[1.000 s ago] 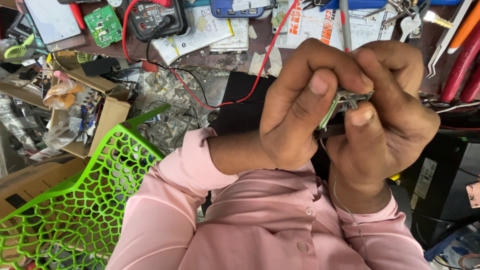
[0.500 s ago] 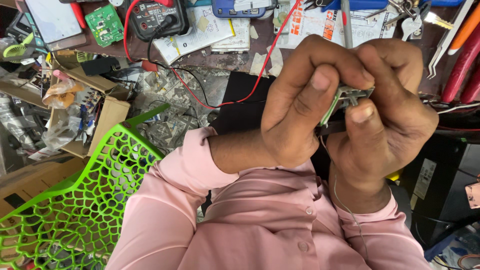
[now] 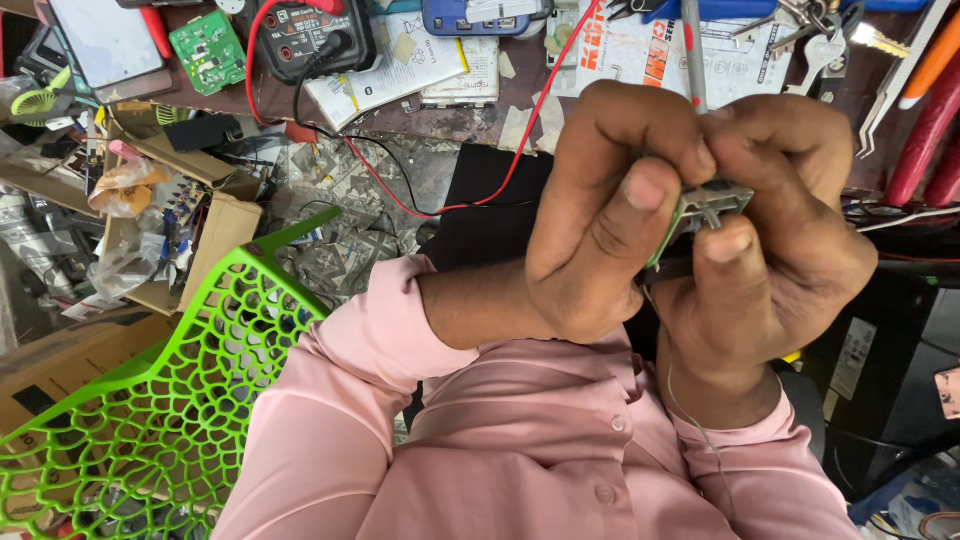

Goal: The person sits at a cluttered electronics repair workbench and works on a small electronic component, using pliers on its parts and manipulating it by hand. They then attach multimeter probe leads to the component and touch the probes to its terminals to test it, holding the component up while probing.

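Small green part (image 3: 700,208) pinched between both hands, raised close to chest for close look; left hand (image 3: 600,230) thumb and fingers clamp one end, right hand (image 3: 780,250) grasps other; multimeter (image 3: 310,35) on tabletop (image 3: 450,120) behind

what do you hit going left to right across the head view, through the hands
green lattice chair → pink sleeve → left hand → small metal-cased component → right hand → red tool handles
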The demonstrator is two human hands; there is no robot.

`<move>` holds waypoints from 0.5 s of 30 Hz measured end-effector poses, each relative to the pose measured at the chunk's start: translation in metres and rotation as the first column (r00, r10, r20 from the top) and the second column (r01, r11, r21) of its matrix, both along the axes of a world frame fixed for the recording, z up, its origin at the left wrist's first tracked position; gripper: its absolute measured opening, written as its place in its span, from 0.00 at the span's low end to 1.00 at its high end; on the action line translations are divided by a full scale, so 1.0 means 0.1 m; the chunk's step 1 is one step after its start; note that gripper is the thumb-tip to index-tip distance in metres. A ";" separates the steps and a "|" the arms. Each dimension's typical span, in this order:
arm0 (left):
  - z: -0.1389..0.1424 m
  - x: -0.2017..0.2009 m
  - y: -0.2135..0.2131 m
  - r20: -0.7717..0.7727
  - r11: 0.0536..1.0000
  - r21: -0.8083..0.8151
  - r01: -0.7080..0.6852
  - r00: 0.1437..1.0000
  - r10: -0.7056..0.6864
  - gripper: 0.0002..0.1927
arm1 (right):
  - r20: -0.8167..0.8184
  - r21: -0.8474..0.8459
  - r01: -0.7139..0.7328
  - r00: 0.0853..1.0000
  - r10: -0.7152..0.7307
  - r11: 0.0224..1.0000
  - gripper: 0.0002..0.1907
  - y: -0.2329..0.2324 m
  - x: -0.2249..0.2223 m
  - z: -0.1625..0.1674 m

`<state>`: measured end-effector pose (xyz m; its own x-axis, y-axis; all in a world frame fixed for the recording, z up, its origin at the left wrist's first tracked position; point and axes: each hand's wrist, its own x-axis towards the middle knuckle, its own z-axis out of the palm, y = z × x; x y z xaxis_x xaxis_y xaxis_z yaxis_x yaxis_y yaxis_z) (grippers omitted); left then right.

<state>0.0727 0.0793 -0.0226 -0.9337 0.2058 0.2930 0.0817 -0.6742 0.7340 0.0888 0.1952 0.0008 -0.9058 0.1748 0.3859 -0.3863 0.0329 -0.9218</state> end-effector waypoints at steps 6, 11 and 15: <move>0.04 0.00 0.01 0.030 1.000 0.009 0.009 1.000 -0.009 0.14 | -0.002 0.009 -0.007 1.000 0.007 1.000 0.24 0.02 0.00 -0.01; 0.03 0.02 0.01 0.049 1.000 0.026 0.005 0.999 -0.006 0.14 | -0.004 -0.041 -0.080 0.997 0.080 0.996 0.26 0.03 0.01 -0.01; 0.01 0.03 0.02 0.076 1.000 0.028 -0.008 0.997 0.006 0.14 | 0.009 -0.028 -0.088 0.996 0.089 0.996 0.26 0.03 0.01 0.00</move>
